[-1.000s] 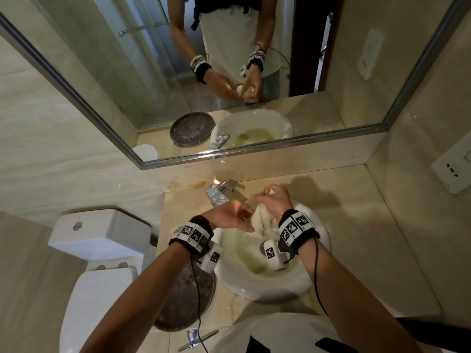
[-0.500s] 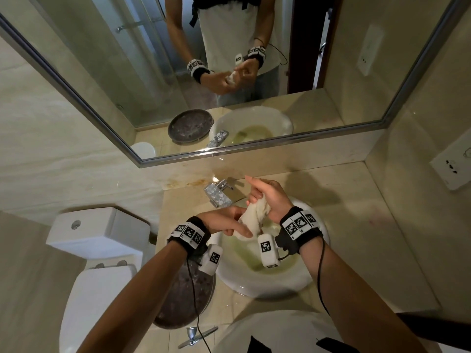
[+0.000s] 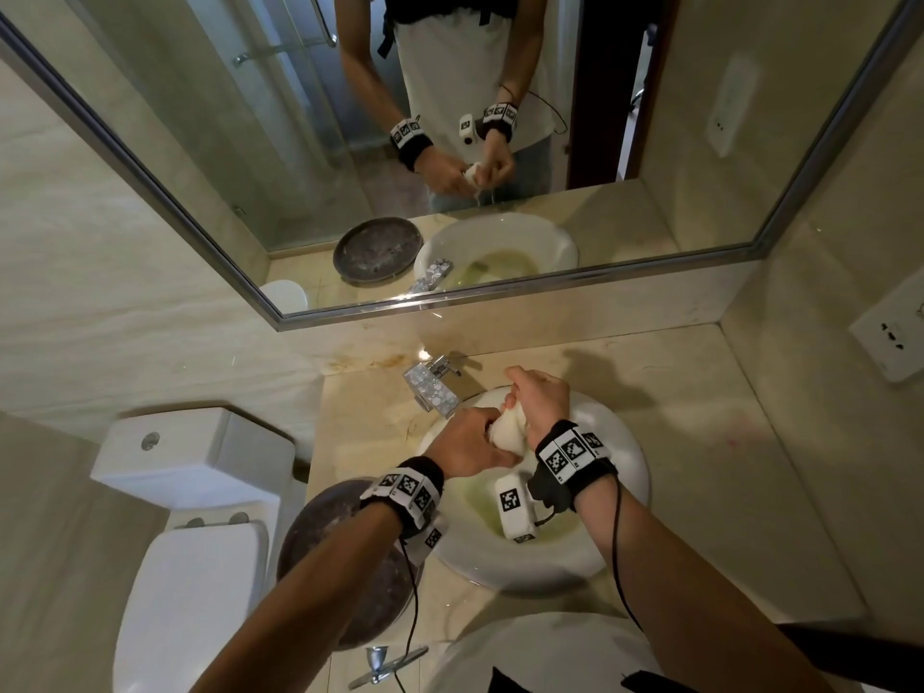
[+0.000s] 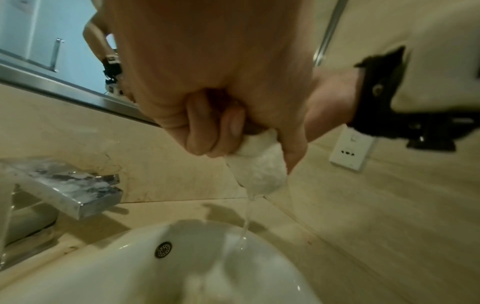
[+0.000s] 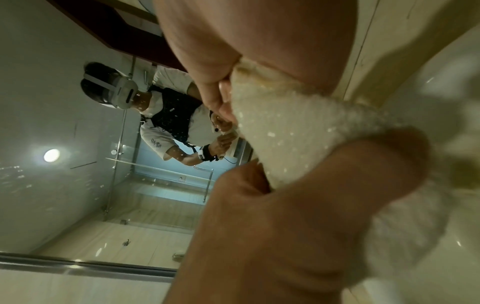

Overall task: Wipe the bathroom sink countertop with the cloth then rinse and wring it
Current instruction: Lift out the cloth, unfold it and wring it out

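Both hands hold a wet white cloth (image 3: 509, 432) bunched into a short roll above the white sink basin (image 3: 627, 462). My left hand (image 3: 470, 448) grips its near end in a fist. My right hand (image 3: 541, 398) grips the far end, fingers curled round it. In the left wrist view, the cloth (image 4: 259, 171) bulges out below my left hand (image 4: 207, 135), and a thin stream of water (image 4: 246, 224) runs from it into the basin (image 4: 182, 267). The right wrist view shows the cloth (image 5: 285, 127) squeezed between the two hands. The chrome faucet (image 3: 432, 387) stands just left of the hands.
The beige countertop (image 3: 710, 442) runs right of the basin to a wall with a socket (image 3: 895, 337). A dark round tray (image 3: 350, 572) sits left of the basin. Further left is a white toilet (image 3: 190, 542). A mirror (image 3: 650, 142) hangs behind the faucet.
My right hand's fingers, stretched out half a second ago, have curled round the cloth. Both hands have drawn together over the basin, and the cloth is bunched shorter.
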